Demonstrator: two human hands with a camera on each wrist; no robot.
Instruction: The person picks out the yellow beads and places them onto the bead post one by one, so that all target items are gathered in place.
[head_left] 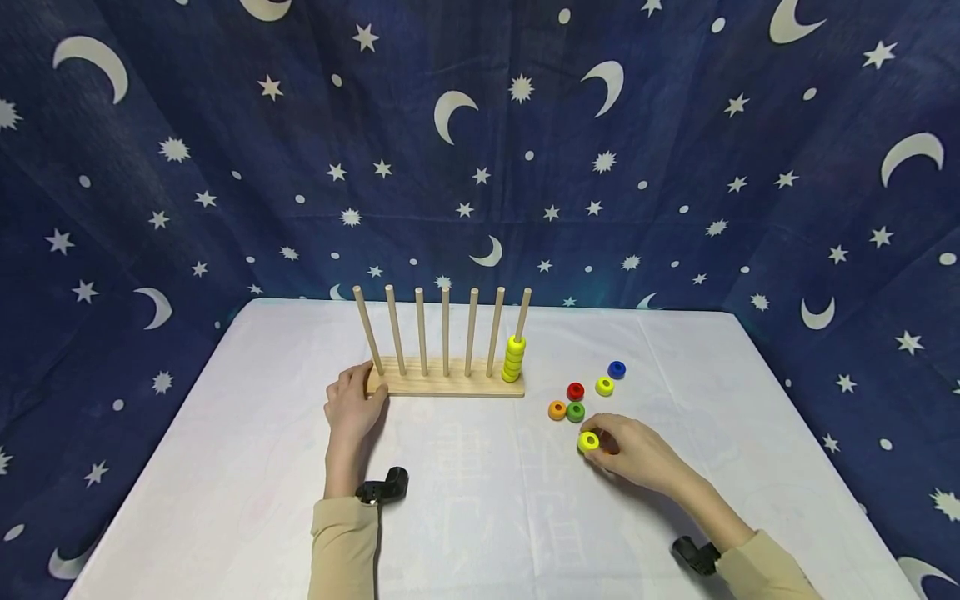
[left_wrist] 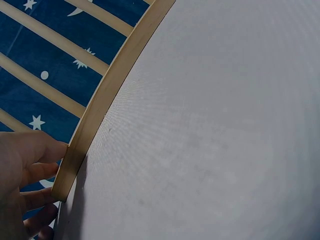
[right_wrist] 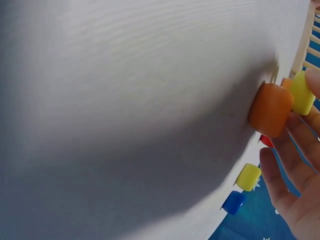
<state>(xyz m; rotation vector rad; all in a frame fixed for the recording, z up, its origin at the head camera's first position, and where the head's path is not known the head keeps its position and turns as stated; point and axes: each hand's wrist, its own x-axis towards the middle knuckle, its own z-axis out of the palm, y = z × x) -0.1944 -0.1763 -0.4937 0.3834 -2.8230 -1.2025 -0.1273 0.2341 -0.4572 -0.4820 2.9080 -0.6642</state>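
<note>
A wooden peg rack [head_left: 450,387] with a row of upright pegs stands towards the back of the table. Several yellow beads [head_left: 513,367] are stacked on its rightmost peg; the other pegs are bare. My left hand [head_left: 352,408] grips the rack's left end, thumb at the front, fingers around the end. Right of the rack, my right hand [head_left: 637,452] pinches a yellow bead [head_left: 582,447] between thumb and fingertips. Close under that hand is an orange bead [right_wrist: 271,111], mostly hidden by the fingers in the head view.
Loose beads lie between the rack and the right hand: orange [head_left: 552,413], green [head_left: 575,417], red [head_left: 575,397], yellow [head_left: 604,392] and blue [head_left: 617,374]. A white cloth [head_left: 480,500] covers the table. Behind hangs a dark blue curtain [head_left: 405,242] with moons and stars.
</note>
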